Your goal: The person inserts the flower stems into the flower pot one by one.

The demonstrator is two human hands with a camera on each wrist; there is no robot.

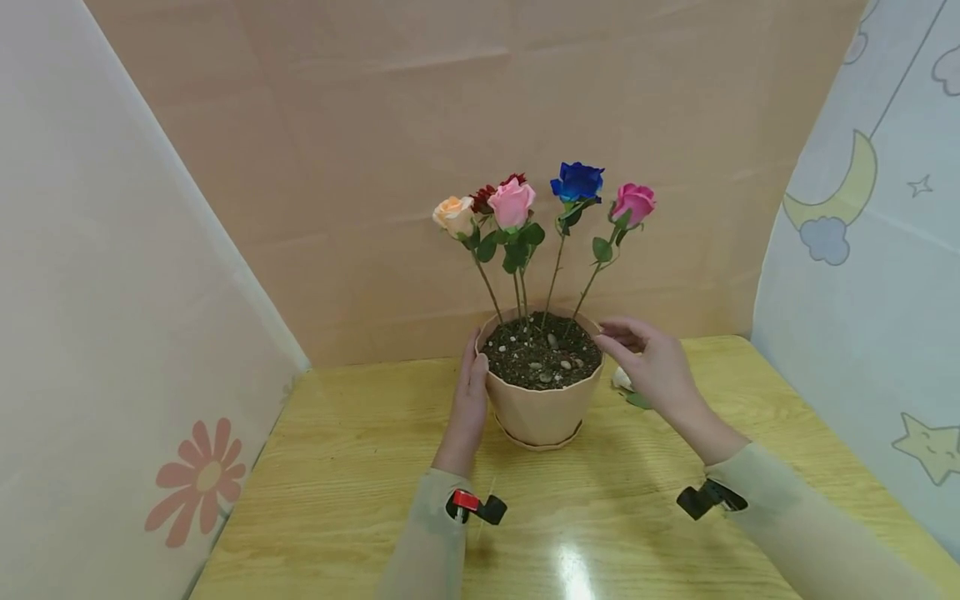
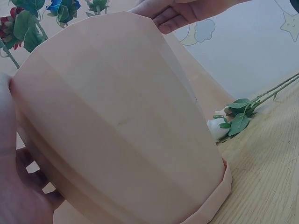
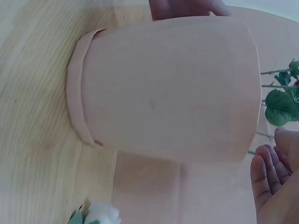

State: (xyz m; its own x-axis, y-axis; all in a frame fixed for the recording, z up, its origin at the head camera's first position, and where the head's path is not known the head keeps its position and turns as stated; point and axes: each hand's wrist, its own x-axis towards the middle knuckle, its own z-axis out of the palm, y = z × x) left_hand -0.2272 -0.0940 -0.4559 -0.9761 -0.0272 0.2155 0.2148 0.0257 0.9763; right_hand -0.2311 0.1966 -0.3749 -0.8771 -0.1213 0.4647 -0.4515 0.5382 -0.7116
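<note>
A peach flowerpot [image 1: 542, 413] of dark soil [image 1: 517, 367] stands on a matching saucer [image 1: 538, 447]. From the soil rise an orange rose [image 1: 454, 215], a pink rose [image 1: 512, 203], a blue rose [image 1: 577, 182], a magenta rose [image 1: 634, 202] and a dark red flower [image 1: 482, 200] partly hidden behind the pink one. My left hand [image 1: 471, 398] holds the pot's left side, thumb near the rim and fingers bent around the outside in the left wrist view. At the right rim, my right hand [image 1: 654, 367] has its fingers loosely bent, fingertips right at the edge, nothing between them and the thumb.
On the wooden table [image 1: 360, 467], right of the pot, lies a white rose [image 2: 217, 129] with green leaves [image 2: 240, 122] and long stems, partly behind my right hand in the head view. Pebbles [image 1: 566, 364] dot the soil. Cloth backdrops [image 1: 375, 167] border the table at back and sides.
</note>
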